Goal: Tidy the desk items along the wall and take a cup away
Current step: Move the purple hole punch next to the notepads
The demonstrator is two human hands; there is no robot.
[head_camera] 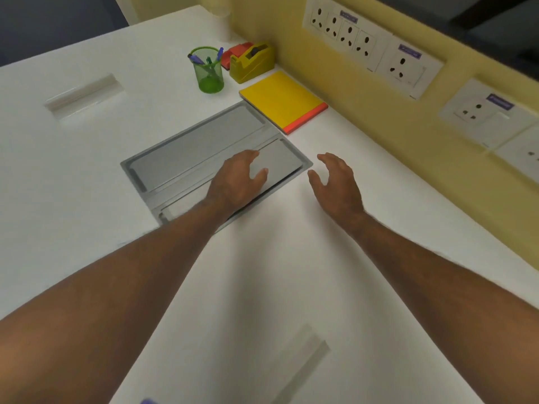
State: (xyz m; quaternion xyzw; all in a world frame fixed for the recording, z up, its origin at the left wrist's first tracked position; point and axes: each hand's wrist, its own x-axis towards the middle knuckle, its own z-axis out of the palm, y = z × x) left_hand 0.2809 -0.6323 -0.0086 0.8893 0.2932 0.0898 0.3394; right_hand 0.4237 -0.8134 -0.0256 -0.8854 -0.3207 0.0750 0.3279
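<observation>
Head view: left hand loosely spread, holding nothing, over grey metal cover plate set in white tabletop. Right hand likewise spread and empty, just beside plate's corner. Along yellow wall: yellow notebook with orange spine, yellow tape dispenser, red item behind, green mesh pen holder with pens. Pale cup farther back, blurred. Purple labels on sockets too blurred to read.

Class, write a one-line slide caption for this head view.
Both empty hands, left hand and right hand, hover over a white desk near a yellow notebook.
</observation>
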